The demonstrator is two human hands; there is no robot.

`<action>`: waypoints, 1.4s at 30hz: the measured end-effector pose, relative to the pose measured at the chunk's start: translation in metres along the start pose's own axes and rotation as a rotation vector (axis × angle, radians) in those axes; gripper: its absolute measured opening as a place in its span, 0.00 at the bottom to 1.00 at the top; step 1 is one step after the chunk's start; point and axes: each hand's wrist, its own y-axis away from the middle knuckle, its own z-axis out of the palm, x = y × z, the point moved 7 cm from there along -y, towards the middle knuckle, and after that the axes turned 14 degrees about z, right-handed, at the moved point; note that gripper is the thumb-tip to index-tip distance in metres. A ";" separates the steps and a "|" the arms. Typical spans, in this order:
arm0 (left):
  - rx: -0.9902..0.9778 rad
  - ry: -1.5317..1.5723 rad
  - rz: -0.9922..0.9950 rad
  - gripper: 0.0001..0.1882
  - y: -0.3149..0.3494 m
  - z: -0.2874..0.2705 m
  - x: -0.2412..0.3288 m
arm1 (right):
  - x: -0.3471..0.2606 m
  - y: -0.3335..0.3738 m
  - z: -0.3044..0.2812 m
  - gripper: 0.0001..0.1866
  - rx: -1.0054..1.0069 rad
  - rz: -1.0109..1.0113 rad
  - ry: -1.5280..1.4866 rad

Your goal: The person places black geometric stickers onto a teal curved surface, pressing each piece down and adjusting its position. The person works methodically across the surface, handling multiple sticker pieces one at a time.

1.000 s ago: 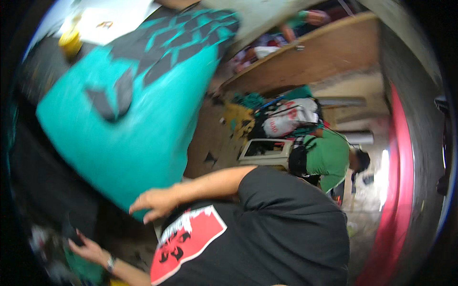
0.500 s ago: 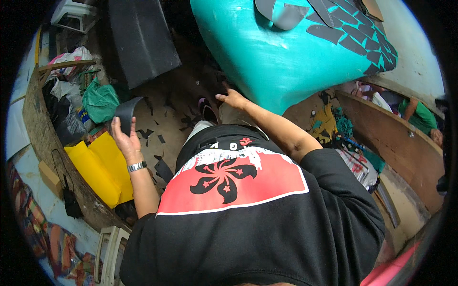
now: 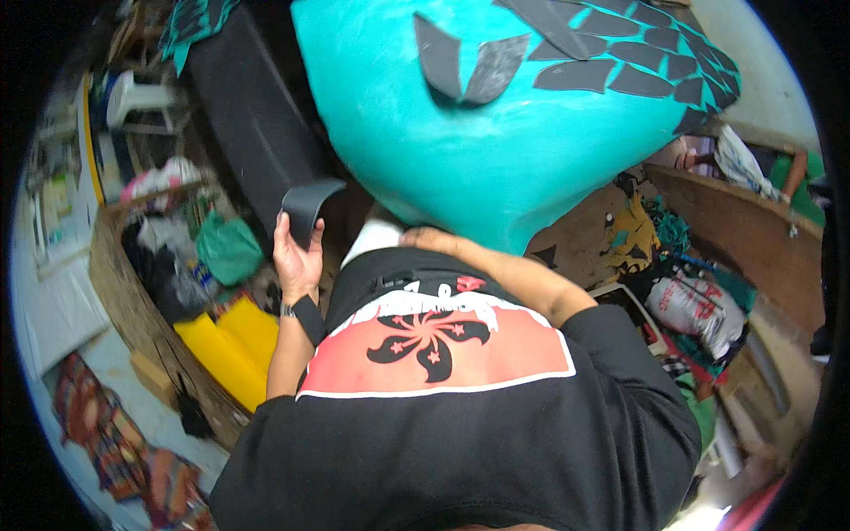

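My left hand (image 3: 296, 258) is raised left of my body, closed on a curved dark foam piece (image 3: 304, 209) held between thumb and fingers. My right hand (image 3: 428, 239) rests low by my thigh, just below the near edge of a big teal rounded form (image 3: 416, 155); its fingers are mostly hidden. Dark scale-shaped pieces (image 3: 651, 81) cover the form's right end in overlapping rows. Two larger curved dark pieces, one plain (image 3: 440, 58) and one with a greyish surface (image 3: 498, 69), stand out from its upper part.
A long black panel (image 3: 252, 111) lies left of the form. A yellow sheet (image 3: 232, 347), a green bag (image 3: 228, 250) and a wooden board (image 3: 124, 288) are at the left, a white stool (image 3: 142, 102) beyond. Bags (image 3: 695, 305) and scraps (image 3: 633, 232) lie right. Another person's arm (image 3: 794, 175) shows far right.
My right hand has drawn back from beside the teal form toward my thigh. The teal form sits nearer my body in view. My left hand still holds the foam piece, now closer to the black panel.
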 end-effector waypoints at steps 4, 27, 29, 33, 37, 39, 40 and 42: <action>-0.569 0.258 -0.117 0.17 -0.052 0.107 0.013 | -0.016 0.006 0.000 0.31 -0.139 -0.205 -0.214; -0.944 0.212 -0.693 0.19 -0.244 0.298 -0.085 | 0.038 0.305 -0.034 0.16 1.666 0.954 -0.683; -1.050 0.262 -0.724 0.19 -0.240 0.318 -0.086 | 0.001 0.314 -0.122 0.17 1.880 0.443 -0.670; -1.164 0.385 -0.846 0.16 -0.227 0.359 -0.096 | -0.090 0.284 -0.295 0.25 1.898 0.066 -0.073; -1.089 0.152 -0.664 0.14 -0.232 0.384 -0.111 | -0.130 0.249 -0.408 0.38 1.822 0.239 0.180; -1.068 0.235 -0.666 0.16 -0.231 0.387 -0.109 | -0.130 0.230 -0.427 0.42 1.741 0.478 0.201; -1.069 0.263 -0.700 0.16 -0.231 0.387 -0.109 | -0.128 0.228 -0.434 0.44 1.706 0.449 0.140; -1.018 0.260 -0.713 0.16 -0.235 0.378 -0.109 | -0.122 0.224 -0.440 0.45 1.646 0.436 0.017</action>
